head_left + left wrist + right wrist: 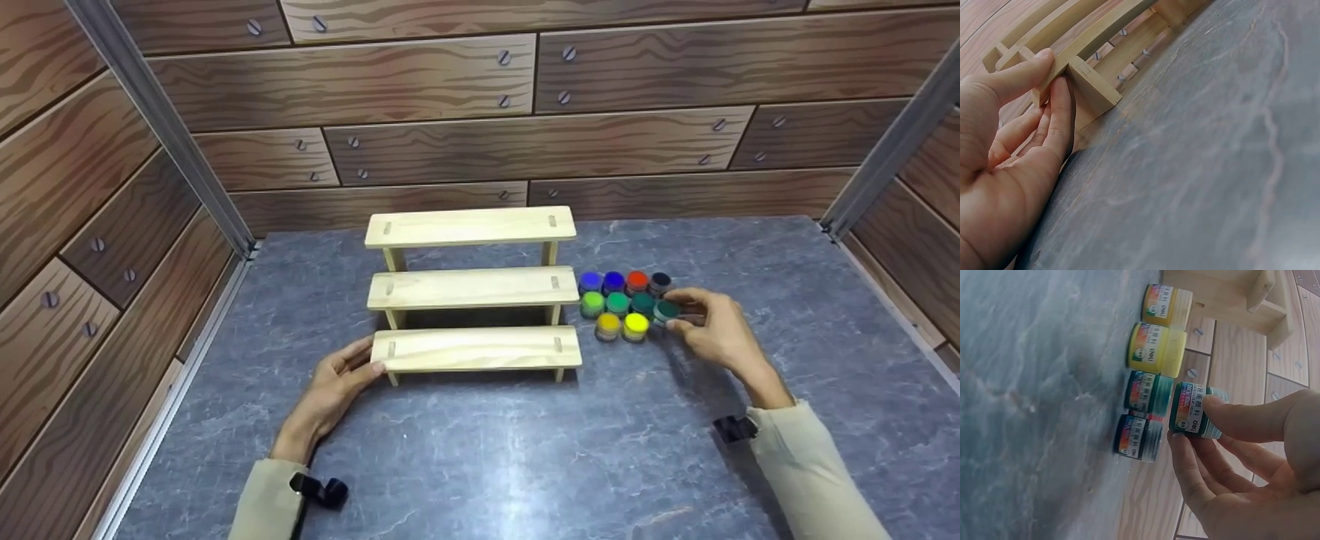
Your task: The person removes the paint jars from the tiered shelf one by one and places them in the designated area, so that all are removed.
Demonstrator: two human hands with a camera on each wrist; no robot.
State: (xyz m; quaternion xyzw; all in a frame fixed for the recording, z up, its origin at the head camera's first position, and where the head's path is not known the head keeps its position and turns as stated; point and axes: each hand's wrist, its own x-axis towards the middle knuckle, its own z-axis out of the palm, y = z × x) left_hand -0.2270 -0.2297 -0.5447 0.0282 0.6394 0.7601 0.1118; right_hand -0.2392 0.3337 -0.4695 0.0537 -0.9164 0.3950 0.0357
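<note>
A three-step wooden display stand (480,349) stands on the table. My left hand (337,386) grips the left end of its lowest board; in the left wrist view the thumb lies on top of the board (1089,48) and the fingers are below and beside it. To the right of the stand, my right hand (716,330) pinches a dark green paint jar (1189,409) between thumb and fingers. The right wrist view shows this jar raised above the tabletop, close to the other jars. A yellow jar (635,327) and a dark teal jar (642,304) are nearest to it.
Several more paint jars stand in rows by the stand's right side, among them a red one (637,281), a black one (660,283) and an ochre one (607,326). Wood-patterned walls (450,150) enclose the grey marbled table (465,457) at back and sides.
</note>
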